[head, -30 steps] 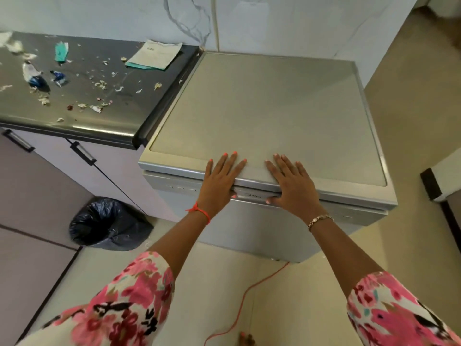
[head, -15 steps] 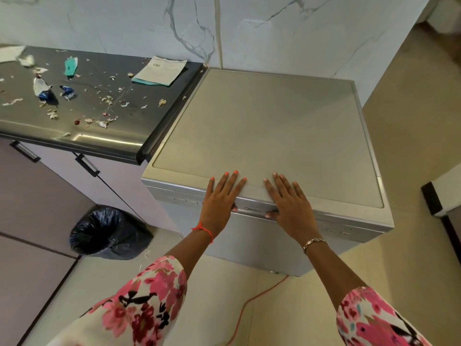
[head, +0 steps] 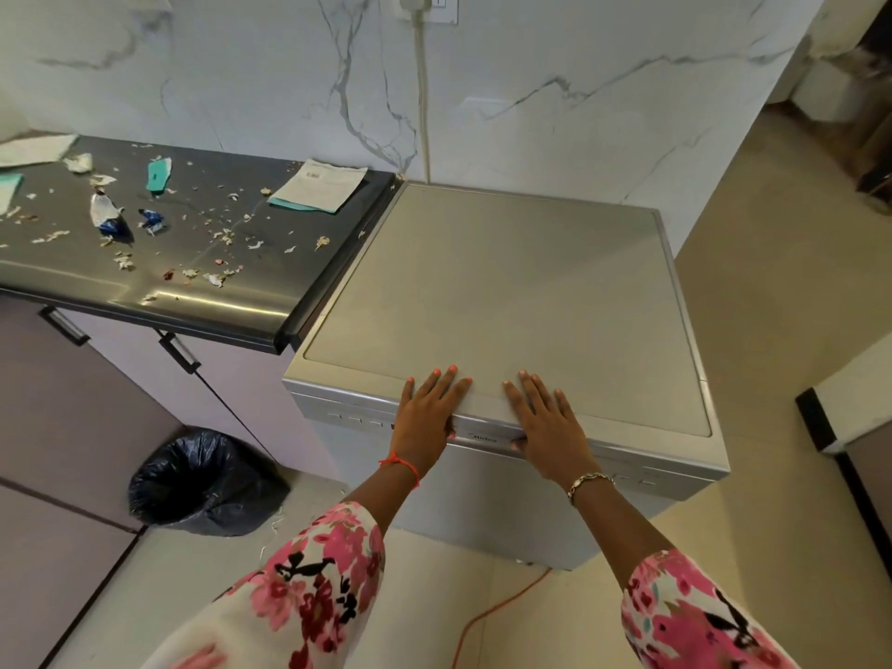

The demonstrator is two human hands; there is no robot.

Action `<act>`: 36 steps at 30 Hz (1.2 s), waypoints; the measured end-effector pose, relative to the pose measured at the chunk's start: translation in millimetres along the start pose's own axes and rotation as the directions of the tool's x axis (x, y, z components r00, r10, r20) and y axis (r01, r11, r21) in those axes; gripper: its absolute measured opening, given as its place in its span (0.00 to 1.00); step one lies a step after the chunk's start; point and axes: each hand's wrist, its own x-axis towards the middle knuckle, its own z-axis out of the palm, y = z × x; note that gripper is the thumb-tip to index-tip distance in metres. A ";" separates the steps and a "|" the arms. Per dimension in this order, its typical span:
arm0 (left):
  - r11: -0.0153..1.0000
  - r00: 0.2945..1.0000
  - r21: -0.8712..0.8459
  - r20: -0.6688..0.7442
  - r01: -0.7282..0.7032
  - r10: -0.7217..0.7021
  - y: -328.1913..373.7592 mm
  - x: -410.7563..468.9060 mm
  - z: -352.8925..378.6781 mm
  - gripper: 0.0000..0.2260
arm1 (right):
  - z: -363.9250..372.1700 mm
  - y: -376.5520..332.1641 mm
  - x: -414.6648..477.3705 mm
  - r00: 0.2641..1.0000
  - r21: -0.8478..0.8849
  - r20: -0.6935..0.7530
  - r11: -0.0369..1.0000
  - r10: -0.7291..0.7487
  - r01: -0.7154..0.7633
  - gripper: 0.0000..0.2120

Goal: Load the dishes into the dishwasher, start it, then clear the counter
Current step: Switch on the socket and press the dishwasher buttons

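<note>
Fingers (head: 446, 379) of the left hand (head: 427, 412) lie straight and close together, flat on the front edge of the top of the silver-grey, box-shaped dishwasher (head: 507, 292). The fingers (head: 528, 386) of the right hand (head: 545, 417) lie in the same way just beside them, and they hold nothing. Both thumbs reach down to the narrow front strip of the dishwasher. I cannot tell if they hook into a handle recess.

The door of the dishwasher is closed, and no dishes are in view, so I cannot say if it is loaded.

I think the hands are either pressing the door shut or preparing to open it. If the person pulls it open, the palms press down on the top while the thumbs pull, so the door may come free suddenly and fall forward against the legs. The dishwasher stands free on the floor, so a strong pull may also make it slide or tip.

A thin orange cable (head: 487, 615) lies on the floor in front of the dishwasher, and a step back may catch it. A white cord (head: 425, 113) goes up the wall behind the dishwasher, and a shift of the machine could strain it.

To the left of the dishwasher, the dark glossy counter (head: 193, 292) carries torn paper scraps (head: 222, 234) and a white paper sheet (head: 321, 183). A careless wipe could push the scraps into the gap beside the dishwasher instead of into the black bin bag (head: 202, 480) on the floor below the counter.
</note>
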 end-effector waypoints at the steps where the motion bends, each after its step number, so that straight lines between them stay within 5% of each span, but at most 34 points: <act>1: 0.999 1.000 -0.039 0.019 -0.011 0.012 -0.5 3.1 -6.4 0.30 | -5.4 -0.2 1.5 0.999 0.018 0.046 1.000 0.003 -0.003 0.38; 5: 0.975 0.983 -0.217 0.167 -0.039 0.076 -16.0 19.9 -41.1 0.29 | -43.2 -6.2 19.7 0.963 0.231 0.269 0.970 0.013 -0.078 0.35; 8: 0.940 0.982 -0.338 0.185 0.038 0.027 -38.8 35.2 -55.6 0.24 | -72.8 -3.4 44.6 0.963 0.276 0.267 0.954 0.040 -0.116 0.25; 16: 0.975 0.990 -0.221 0.142 0.039 -0.008 -112.2 128.1 -67.6 0.21 | -147.4 2.7 150.3 0.998 0.368 -0.019 0.929 0.060 -0.048 0.16; 25: 0.960 0.989 -0.275 0.127 -0.041 0.079 -190.9 267.2 -73.9 0.21 | -218.6 -4.8 314.1 0.944 0.400 -0.307 0.916 0.122 0.012 0.13; 36: 0.911 0.990 -0.407 0.087 -0.066 0.111 -224.1 394.7 -62.6 0.25 | -302.2 -7.1 477.0 0.779 0.023 -0.623 0.994 -0.072 0.110 0.23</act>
